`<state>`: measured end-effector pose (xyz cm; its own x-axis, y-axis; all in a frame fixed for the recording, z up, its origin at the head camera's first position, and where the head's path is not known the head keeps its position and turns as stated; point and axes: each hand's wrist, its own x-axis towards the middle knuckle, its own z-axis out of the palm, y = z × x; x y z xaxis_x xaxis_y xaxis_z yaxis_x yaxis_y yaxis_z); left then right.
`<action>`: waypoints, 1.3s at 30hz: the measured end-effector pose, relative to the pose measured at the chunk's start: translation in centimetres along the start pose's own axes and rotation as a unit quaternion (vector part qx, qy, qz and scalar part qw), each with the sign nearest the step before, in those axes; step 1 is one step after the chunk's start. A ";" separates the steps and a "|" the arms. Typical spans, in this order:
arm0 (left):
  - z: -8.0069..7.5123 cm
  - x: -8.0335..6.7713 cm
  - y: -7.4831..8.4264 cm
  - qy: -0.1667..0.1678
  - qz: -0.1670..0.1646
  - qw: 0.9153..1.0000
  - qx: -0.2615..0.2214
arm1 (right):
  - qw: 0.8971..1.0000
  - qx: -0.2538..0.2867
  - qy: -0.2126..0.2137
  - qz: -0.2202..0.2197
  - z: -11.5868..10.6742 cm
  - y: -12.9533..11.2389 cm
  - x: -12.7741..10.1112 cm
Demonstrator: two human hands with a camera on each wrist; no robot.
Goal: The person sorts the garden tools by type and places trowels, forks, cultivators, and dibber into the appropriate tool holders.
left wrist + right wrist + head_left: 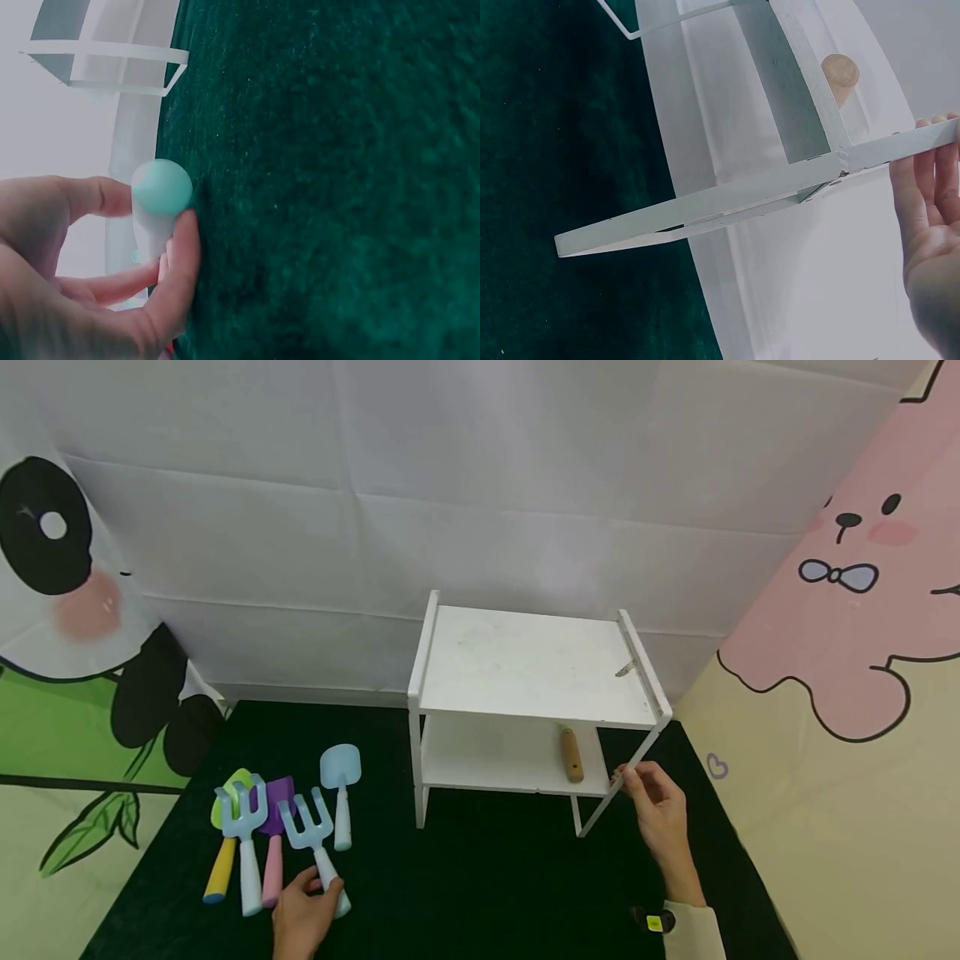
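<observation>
My left hand (303,914) pinches the handle of a light blue toy garden fork (307,833) lying on the dark green cloth. In the left wrist view, thumb and fingers sit on either side of the rounded handle end (163,187). My right hand (660,814) grips the front right leg of a white two-tier shelf (532,660); in the right wrist view its fingers (907,199) wrap the white bar (904,147), with the thumb out of sight. On the lower tier lies a tool with a wooden handle (572,756), its head mostly hidden under the top board.
Left of the held fork lie a second blue fork (250,860), a purple shovel with a pink handle (273,864) and a green one with a yellow handle (220,870). A small blue shovel (342,793) lies behind. White fabric (480,543) hangs at the back.
</observation>
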<state>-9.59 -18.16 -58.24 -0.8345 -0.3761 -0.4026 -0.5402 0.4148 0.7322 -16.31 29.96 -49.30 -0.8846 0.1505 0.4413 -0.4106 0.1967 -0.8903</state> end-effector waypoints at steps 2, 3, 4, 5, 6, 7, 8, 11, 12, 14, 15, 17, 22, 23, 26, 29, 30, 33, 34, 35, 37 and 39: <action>-0.1 0.0 -0.2 -0.013 -0.013 1.000 -0.020 | 1.000 -0.003 0.000 -0.002 0.1 -0.1 0.1; -0.2 0.1 -0.3 -0.017 -0.016 0.999 -0.030 | 1.000 -0.008 0.000 -0.002 0.1 -0.1 0.1; -0.3 0.1 -0.3 -0.021 -0.020 0.999 -0.041 | 1.000 -0.009 0.001 -0.003 0.1 -0.2 0.1; -0.4 0.2 -0.4 -0.027 -0.025 0.998 -0.055 | 1.000 -0.011 0.004 -0.003 0.1 -0.2 0.1; -0.5 0.2 -0.5 -0.031 -0.029 0.997 -0.068 | 1.000 -0.013 0.005 -0.002 0.1 -0.2 0.1; -0.5 0.3 -0.5 -0.039 -0.034 0.995 -0.086 | 1.000 -0.015 0.005 -0.002 0.1 -0.2 0.1; -0.6 0.3 -0.6 -0.049 -0.041 0.992 -0.108 | 1.000 -0.018 0.004 -0.001 0.1 -0.1 0.1; -0.8 0.3 -0.6 -0.077 -0.064 0.981 -0.168 | 1.000 -0.020 -0.003 0.002 0.0 0.0 0.0; -0.8 0.3 -0.6 -0.084 -0.072 0.977 -0.183 | 1.000 -0.019 -0.005 0.002 -0.1 0.0 0.0; -0.9 0.3 -0.6 -0.093 -0.081 0.971 -0.204 | 1.000 -0.016 -0.005 0.003 0.0 0.0 0.0; -0.9 0.2 -0.6 -0.095 -0.085 0.970 -0.208 | 1.000 -0.012 -0.004 0.004 0.0 -0.1 0.0; -1.0 0.1 -0.6 -0.097 -0.091 0.967 -0.217 | 1.000 -0.003 -0.001 0.004 0.1 -0.1 0.0; -1.0 -0.2 -0.6 -0.104 -0.103 0.962 -0.231 | 1.000 0.005 -0.001 -0.003 0.1 0.0 0.1; -1.0 -0.2 -0.6 -0.105 -0.102 0.962 -0.231 | 1.000 0.003 -0.002 -0.004 0.1 0.0 0.1; -1.0 -0.4 -0.6 -0.110 -0.094 0.963 -0.229 | 1.000 -0.006 -0.005 -0.001 0.0 -0.1 0.1; -0.9 -0.5 -0.7 -0.112 -0.084 0.964 -0.226 | 1.000 -0.011 -0.003 0.005 0.0 -0.2 0.1; -0.8 -0.6 -0.7 -0.113 -0.081 0.964 -0.226 | 1.000 -0.013 -0.001 0.006 0.0 -0.2 0.1; -0.7 -1.0 -0.7 -0.114 -0.074 0.962 -0.236 | 1.000 -0.012 0.004 0.006 0.0 -0.2 0.1; -0.6 -1.1 -0.7 -0.114 -0.072 0.961 -0.242 | 1.000 -0.011 0.005 0.006 0.0 -0.2 0.1; -0.6 -1.3 -0.7 -0.113 -0.070 0.960 -0.246 | 1.000 -0.009 0.006 0.006 0.1 -0.2 0.1; -0.5 -1.5 -0.8 -0.109 -0.066 0.958 -0.257 | 1.000 -0.007 0.004 0.006 0.1 -0.2 0.1; -0.5 -1.8 -0.7 -0.105 -0.062 0.956 -0.267 | 1.000 -0.005 0.001 0.005 0.0 -0.2 0.1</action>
<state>-7.64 -18.14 -57.77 -0.8012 -0.1980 -0.5647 -0.5509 -0.1244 0.8253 -16.28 29.89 -49.06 -0.8885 0.1552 0.4319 -0.3988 0.2044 -0.8939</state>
